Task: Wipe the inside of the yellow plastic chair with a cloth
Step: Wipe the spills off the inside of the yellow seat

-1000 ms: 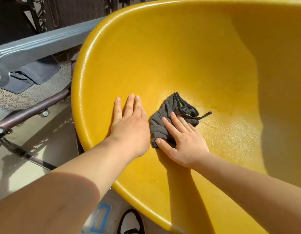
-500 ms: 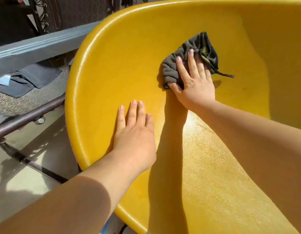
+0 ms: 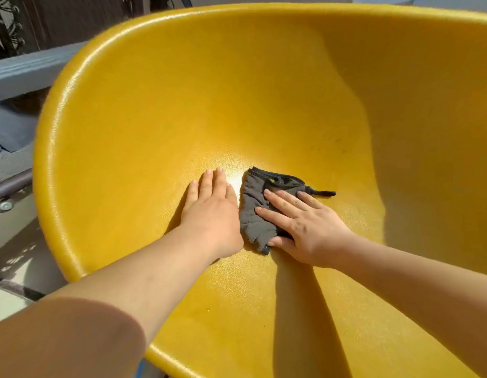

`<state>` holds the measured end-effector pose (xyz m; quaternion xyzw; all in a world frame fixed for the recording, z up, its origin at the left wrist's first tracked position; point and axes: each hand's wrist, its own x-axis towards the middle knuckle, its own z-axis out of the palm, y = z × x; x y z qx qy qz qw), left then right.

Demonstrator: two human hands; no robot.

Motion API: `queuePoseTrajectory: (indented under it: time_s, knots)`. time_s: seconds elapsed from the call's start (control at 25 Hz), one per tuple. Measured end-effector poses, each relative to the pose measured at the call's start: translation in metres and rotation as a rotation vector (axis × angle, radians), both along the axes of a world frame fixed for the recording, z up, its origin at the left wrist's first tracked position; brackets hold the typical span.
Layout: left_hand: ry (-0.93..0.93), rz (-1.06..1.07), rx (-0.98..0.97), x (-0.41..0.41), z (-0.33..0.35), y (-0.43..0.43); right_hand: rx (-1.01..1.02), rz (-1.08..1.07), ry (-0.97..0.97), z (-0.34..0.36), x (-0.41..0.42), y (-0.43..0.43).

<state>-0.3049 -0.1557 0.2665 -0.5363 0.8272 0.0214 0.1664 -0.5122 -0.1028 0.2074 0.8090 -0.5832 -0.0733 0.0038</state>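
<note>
The yellow plastic chair [image 3: 160,85] fills most of the view, its curved shell open toward me. A crumpled dark grey cloth [image 3: 254,211] with a green tag and a short loop lies on the seat near the middle. My right hand [image 3: 305,227] presses flat on the cloth with straight, spread fingers, the thumb at the cloth's near edge. My left hand [image 3: 212,211] rests flat on the seat just left of the cloth, fingers straight and together.
Beyond the chair's left rim are a grey rail [image 3: 26,75], a dark metal tube [image 3: 10,185] with a bolt, and a sunlit floor [image 3: 16,241]. Dark furniture stands at the back left.
My right hand has drawn the cloth from high on the chair's back down to the seat, beside my left hand. The left hand stays flat on the seat.
</note>
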Motion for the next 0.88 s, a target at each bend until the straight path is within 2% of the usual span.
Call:
queuePoseTrajectory:
  time_s: [0.24, 0.36, 0.52, 0.68, 0.76, 0.88]
  knots:
    - [-0.309, -0.231, -0.095, -0.03, 0.012, -0.06, -0.339, -0.166, 0.261, 0.047, -0.07, -0.095]
    - [-0.339, -0.234, -0.04, -0.041, 0.01, -0.075, -0.442, -0.238, 0.188, 0.058, -0.086, -0.107]
    - [-0.31, -0.213, 0.007, -0.041, 0.008, -0.078, -0.336, -0.315, -0.012, 0.02, -0.052, -0.072]
    - [-0.247, -0.149, 0.006, -0.05, 0.007, -0.071, -0.115, -0.196, -0.096, -0.003, -0.032, -0.012]
    - [-0.256, -0.127, -0.014, -0.059, 0.008, -0.065, -0.104, -0.074, -0.028, -0.001, -0.048, -0.005]
    - [-0.308, -0.124, -0.064, -0.073, 0.007, -0.059, -0.206, 0.066, 0.175, 0.004, -0.075, -0.028]
